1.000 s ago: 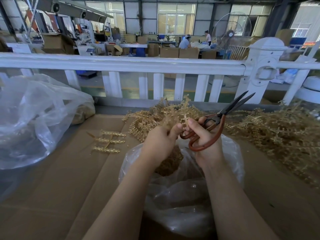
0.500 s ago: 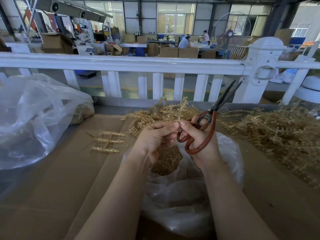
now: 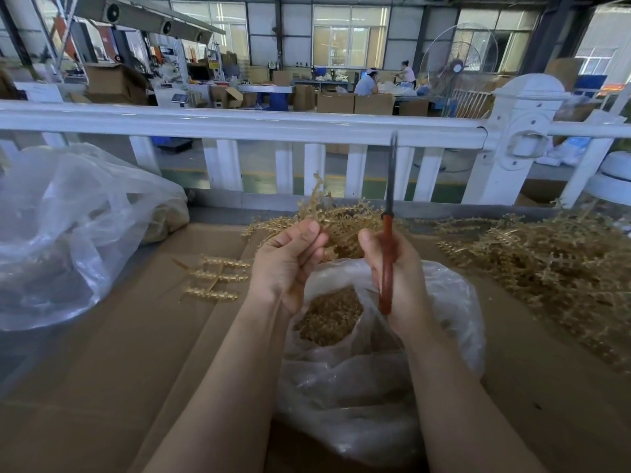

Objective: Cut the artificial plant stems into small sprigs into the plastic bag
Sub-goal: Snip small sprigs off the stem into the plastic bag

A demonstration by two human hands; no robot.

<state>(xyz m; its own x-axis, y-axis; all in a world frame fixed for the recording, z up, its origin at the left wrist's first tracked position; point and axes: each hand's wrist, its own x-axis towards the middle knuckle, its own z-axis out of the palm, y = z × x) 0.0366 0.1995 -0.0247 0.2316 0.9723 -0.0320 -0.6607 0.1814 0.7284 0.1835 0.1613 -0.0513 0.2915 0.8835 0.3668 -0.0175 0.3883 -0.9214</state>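
Far out beyond the left hand [image 3: 290, 259] sits a big clear bag [image 3: 68, 233], and nearer it a cut sprig [image 3: 215, 276] lies on the cardboard [image 3: 136, 370]. That left hand pinches a golden plant stem [image 3: 321, 206] between thumb and fingertips, holding it above the plastic bag [image 3: 375, 387] of clippings below both wrists. The stem looks light, springy and knobbly; gripping low on the main stalk seems wisest. The right hand [image 3: 399, 271] is wrapped round red-handled scissors [image 3: 389, 233], blades pointing up. Beyond it, the uncut pile [image 3: 546, 257].
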